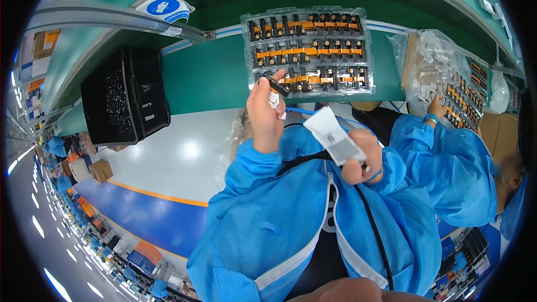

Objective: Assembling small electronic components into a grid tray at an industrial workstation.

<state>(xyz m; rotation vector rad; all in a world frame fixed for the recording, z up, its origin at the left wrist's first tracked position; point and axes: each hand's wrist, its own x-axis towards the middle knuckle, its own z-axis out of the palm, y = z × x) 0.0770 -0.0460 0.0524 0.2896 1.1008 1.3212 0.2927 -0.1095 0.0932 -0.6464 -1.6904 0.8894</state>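
My left hand (264,114) is raised at the near edge of a clear plastic tray (370,86), its fingers closed around a small dark elongated part (277,86). A crumpled white scrap (274,99) shows against the same hand's fingers. In front of my chest, my right hand (364,154) pinches a white sheet (334,134) with fine grey print by its lower corner. The tray holds rows of black parts (335,48) joined by orange flexible strips (291,52); it rests on the green bench (210,67).
A black bin (151,86) with small bits inside stands at the left. To my right, a co-worker in a blue jacket (447,162) reaches over another parts tray (461,100) beside crumpled clear plastic (433,56). A metal rail (120,17) crosses the upper left.
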